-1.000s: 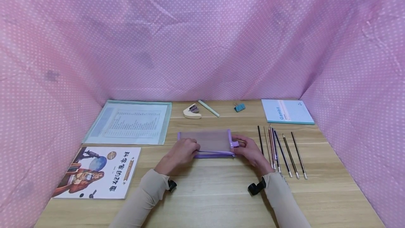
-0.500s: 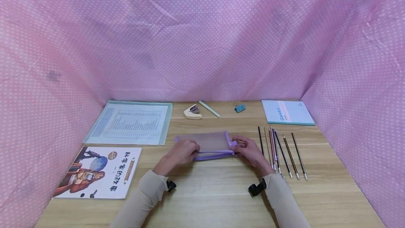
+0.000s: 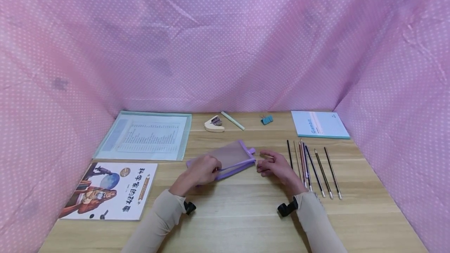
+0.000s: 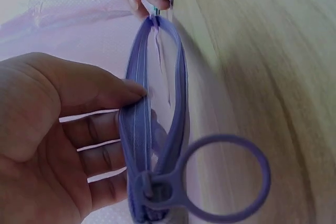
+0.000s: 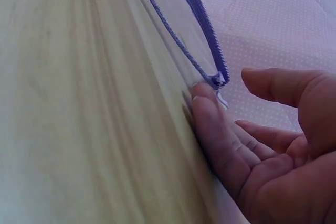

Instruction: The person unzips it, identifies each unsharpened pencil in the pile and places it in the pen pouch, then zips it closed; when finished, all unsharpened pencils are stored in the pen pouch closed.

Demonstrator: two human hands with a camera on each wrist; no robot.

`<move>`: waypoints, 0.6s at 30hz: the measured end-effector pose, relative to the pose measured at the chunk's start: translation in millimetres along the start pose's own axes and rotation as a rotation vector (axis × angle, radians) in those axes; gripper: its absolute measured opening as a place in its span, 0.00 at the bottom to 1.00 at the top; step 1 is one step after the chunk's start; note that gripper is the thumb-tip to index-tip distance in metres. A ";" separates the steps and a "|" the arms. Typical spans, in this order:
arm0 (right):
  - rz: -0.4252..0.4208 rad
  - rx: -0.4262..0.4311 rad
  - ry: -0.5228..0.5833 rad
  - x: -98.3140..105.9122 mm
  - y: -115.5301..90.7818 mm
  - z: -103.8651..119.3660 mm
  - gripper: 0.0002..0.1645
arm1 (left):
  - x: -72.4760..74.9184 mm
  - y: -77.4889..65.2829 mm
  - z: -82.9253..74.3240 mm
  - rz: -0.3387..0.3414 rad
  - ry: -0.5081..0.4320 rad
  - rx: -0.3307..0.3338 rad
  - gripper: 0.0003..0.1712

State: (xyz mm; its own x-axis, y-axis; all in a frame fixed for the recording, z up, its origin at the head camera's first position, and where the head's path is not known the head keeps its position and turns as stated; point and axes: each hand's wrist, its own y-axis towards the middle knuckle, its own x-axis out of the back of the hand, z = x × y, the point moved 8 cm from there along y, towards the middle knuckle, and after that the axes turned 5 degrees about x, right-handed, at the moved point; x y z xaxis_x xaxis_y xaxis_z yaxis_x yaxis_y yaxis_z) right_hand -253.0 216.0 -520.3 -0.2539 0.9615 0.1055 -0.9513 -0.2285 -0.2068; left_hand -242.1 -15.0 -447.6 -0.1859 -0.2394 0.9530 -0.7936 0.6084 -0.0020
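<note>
Two hands (image 3: pixel 204 167) (image 3: pixel 277 168), one purple pouch (image 3: pixel 232 155)

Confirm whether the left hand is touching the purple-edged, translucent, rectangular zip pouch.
Touching. The left wrist view shows it plainly: the left hand pinches the pouch by one zippered edge, thumb on the near side, fingers behind.

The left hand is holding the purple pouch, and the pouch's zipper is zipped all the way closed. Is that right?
Not quite: the zipper isn't zipped closed. The left wrist view shows it open, with its two sides spread apart and a gap between them. The rest is right: the left hand is holding the purple pouch.
</note>
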 end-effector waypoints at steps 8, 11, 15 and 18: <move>-0.036 0.016 -0.134 13.0 -10.4 11.9 0.32 | -0.2 -0.7 6.8 -0.023 -0.058 0.094 0.05; -0.068 0.028 -0.184 21.6 -15.1 17.0 0.29 | 0.0 -0.8 7.7 -0.037 -0.078 0.119 0.06; -0.102 0.035 -0.238 33.9 -20.8 22.7 0.28 | 0.6 -0.5 9.2 -0.077 -0.096 0.145 0.08; -0.117 0.038 -0.247 42.7 -25.9 27.4 0.29 | 1.2 -0.6 9.8 -0.100 -0.107 0.161 0.09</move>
State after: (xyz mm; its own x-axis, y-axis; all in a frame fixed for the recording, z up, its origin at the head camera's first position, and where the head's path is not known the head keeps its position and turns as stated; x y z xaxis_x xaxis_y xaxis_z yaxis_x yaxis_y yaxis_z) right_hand -243.9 258.8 -483.7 -0.1727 0.9163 0.3614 -0.9813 -0.1286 -0.1429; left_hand -247.6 -23.1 -449.4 -0.1552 -0.3769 0.9131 -0.8920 0.4508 0.0344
